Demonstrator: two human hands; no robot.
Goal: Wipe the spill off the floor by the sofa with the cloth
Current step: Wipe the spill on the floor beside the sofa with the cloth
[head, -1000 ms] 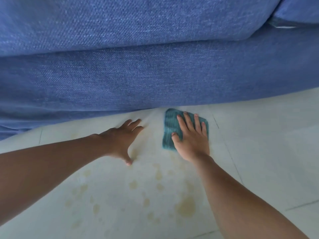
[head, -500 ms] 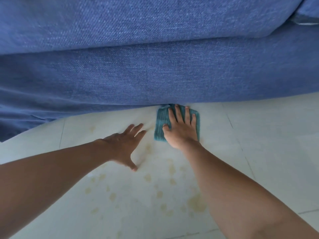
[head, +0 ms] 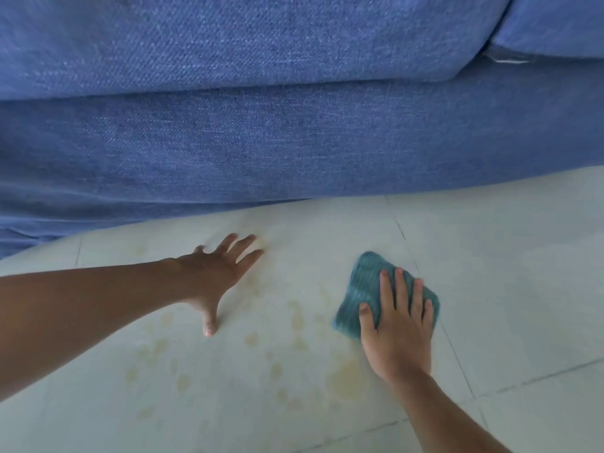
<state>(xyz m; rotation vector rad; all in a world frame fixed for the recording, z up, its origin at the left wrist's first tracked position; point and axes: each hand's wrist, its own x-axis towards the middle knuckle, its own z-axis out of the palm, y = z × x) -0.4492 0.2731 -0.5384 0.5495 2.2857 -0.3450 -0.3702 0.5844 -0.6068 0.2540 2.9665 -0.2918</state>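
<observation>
The left hand (head: 215, 273) reaches in from the left edge of the frame on a bare, nearly straight forearm and lies palm-down on the floor (head: 506, 256), its fingers (head: 243, 245) spread and pointing toward the upper right, the thumb stretched back toward the bottom of the frame with its tip on the tile; it grips nothing. The right hand (head: 397, 331) comes up from the lower right corner, wrist bent, and presses flat on the cloth (head: 362, 286), four fingers (head: 385, 289) laid close together and pointing up the frame while the thumb sits apart on the cloth's left part. The cloth is teal, ribbed in fine lines, folded into a rough square with rounded corners, and lies right of centre on the floor, apart from the sofa (head: 294, 142). The spill (head: 343, 377) shows as pale yellowish blotches and small drops scattered over the lower middle of the frame, between the two hands and below them, the largest blotch just beside the right wrist. The floor is smooth, pale tile crossed by thin dark grout lines. The sofa fills the upper half of the frame in blue woven fabric with a visible diagonal weave, its cushion bulging over the base.
</observation>
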